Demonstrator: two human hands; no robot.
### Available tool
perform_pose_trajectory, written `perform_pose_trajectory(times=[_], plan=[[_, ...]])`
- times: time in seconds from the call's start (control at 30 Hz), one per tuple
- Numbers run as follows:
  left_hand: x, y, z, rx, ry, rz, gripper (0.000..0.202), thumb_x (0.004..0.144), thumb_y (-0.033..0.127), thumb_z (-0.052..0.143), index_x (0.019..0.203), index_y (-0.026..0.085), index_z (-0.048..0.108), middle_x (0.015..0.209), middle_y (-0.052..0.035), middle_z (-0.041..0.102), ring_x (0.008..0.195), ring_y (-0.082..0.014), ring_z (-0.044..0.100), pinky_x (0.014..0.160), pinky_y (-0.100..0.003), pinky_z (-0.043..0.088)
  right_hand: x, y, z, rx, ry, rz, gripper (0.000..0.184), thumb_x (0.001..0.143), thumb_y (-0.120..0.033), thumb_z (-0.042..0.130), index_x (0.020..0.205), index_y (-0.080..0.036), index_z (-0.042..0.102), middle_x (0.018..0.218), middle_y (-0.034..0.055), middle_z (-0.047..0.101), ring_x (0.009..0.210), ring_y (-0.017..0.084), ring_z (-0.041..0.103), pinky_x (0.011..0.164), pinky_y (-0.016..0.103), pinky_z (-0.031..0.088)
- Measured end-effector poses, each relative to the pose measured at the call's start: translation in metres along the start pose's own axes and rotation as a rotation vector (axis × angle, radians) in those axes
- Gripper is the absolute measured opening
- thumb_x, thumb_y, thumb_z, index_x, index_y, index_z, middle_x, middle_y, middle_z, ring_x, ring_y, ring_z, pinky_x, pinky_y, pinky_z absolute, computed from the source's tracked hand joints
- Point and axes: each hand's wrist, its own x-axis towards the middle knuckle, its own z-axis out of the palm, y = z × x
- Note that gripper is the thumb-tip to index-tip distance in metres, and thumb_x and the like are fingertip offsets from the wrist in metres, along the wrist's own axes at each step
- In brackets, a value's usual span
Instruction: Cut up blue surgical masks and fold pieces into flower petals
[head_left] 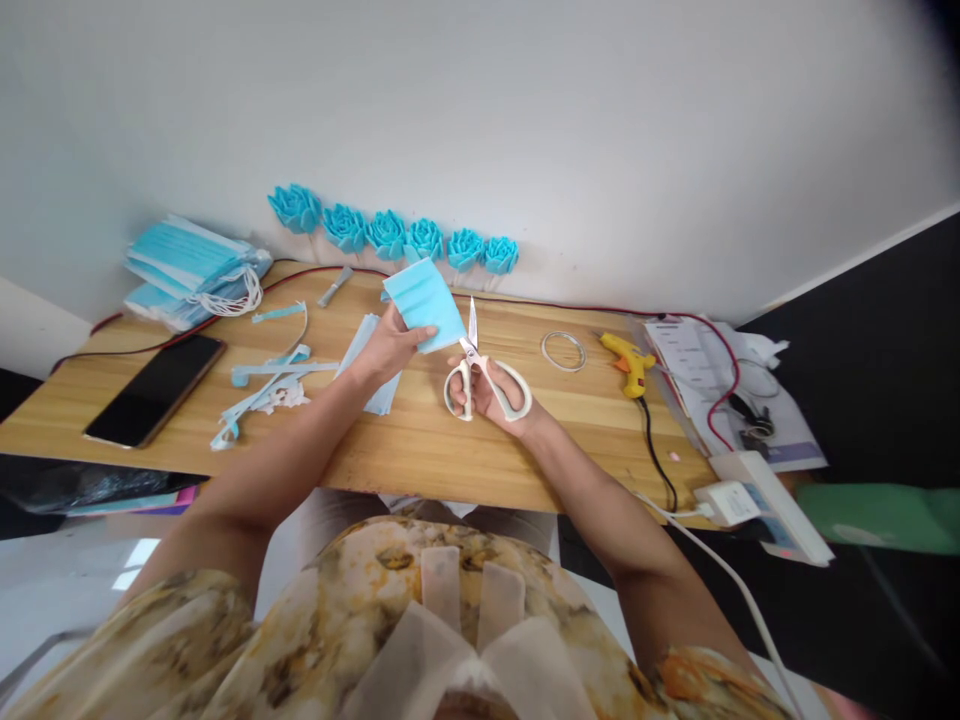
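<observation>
My left hand [395, 342] pinches a piece of light-blue face mask fabric [427, 303] by its lower left side, above the table. Held in my right hand [491, 398] is a pair of scissors [474, 345] with cream handles, its blades pointing up and close by the fabric's right edge. Beneath my left wrist lies a stack of pale blue fabric pieces [382, 396]. Cut blue strips [264, 374] are scattered to the left of it.
Several blue fabric flowers [387, 234] line the wall. Face masks [191, 262] and a phone [156, 390] lie left. Rightward are a wire coil [563, 351], a yellow glue gun [630, 364], papers [690, 370] and a power strip [776, 510]. Cables cross the wooden table [450, 455].
</observation>
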Motion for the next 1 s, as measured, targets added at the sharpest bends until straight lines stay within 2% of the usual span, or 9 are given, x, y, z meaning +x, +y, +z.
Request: perform_pose_trajectory(times=[0.1, 0.3, 0.5, 0.73, 1.0], plan=[[-0.0005, -0.0005, -0.0006, 0.009, -0.016, -0.017, 0.066, 0.054, 0.024, 0.099, 0.109, 0.022, 0.063, 0.101, -0.0009, 0.071, 0.092, -0.0189, 0.068, 0.090, -0.034, 0.051, 0.0000, 0.0000, -0.0004, 0.000, 0.002, -0.006, 0.046, 0.090, -0.059, 0.067, 0.109, -0.017, 0.066, 0.082, 0.0031, 0.067, 0.068, 0.017, 0.063, 0.060, 0.032, 0.056], [0.0004, -0.0009, -0.0017, 0.017, -0.019, -0.019, 0.064, 0.055, 0.024, 0.099, 0.112, 0.021, 0.068, 0.103, -0.0029, 0.074, 0.094, -0.0202, 0.070, 0.089, -0.034, 0.054, -0.0013, -0.0017, 0.0007, 0.012, 0.011, -0.015, 0.042, 0.091, -0.057, 0.067, 0.107, -0.017, 0.067, 0.078, 0.0013, 0.062, 0.064, 0.015, 0.057, 0.055, 0.029, 0.050], [0.0002, -0.0003, -0.0023, 0.017, -0.021, -0.015, 0.061, 0.055, 0.023, 0.099, 0.109, 0.021, 0.071, 0.102, -0.0027, 0.076, 0.090, -0.0191, 0.070, 0.086, -0.033, 0.056, -0.0030, -0.0037, 0.0030, 0.044, 0.012, -0.014, 0.044, 0.086, -0.058, 0.073, 0.103, -0.018, 0.069, 0.073, -0.0014, 0.057, 0.060, 0.012, 0.051, 0.050, 0.026, 0.043], [-0.0012, 0.0024, -0.0017, 0.017, -0.067, -0.036, 0.061, 0.058, 0.027, 0.098, 0.112, 0.019, 0.070, 0.116, -0.0086, 0.076, 0.102, -0.0238, 0.071, 0.092, -0.036, 0.055, -0.0044, -0.0048, 0.0036, 0.041, 0.025, -0.007, 0.040, 0.096, -0.054, 0.062, 0.107, -0.017, 0.070, 0.069, -0.0022, 0.053, 0.055, 0.011, 0.045, 0.046, 0.024, 0.037], [0.0007, 0.0012, -0.0028, -0.001, -0.086, -0.033, 0.061, 0.056, 0.024, 0.099, 0.109, 0.019, 0.069, 0.120, -0.0086, 0.076, 0.109, -0.0260, 0.071, 0.098, -0.037, 0.054, -0.0042, -0.0043, 0.0016, 0.061, 0.015, -0.018, 0.040, 0.093, -0.053, 0.067, 0.102, -0.015, 0.071, 0.064, -0.0035, 0.056, 0.049, 0.009, 0.045, 0.041, 0.021, 0.035]])
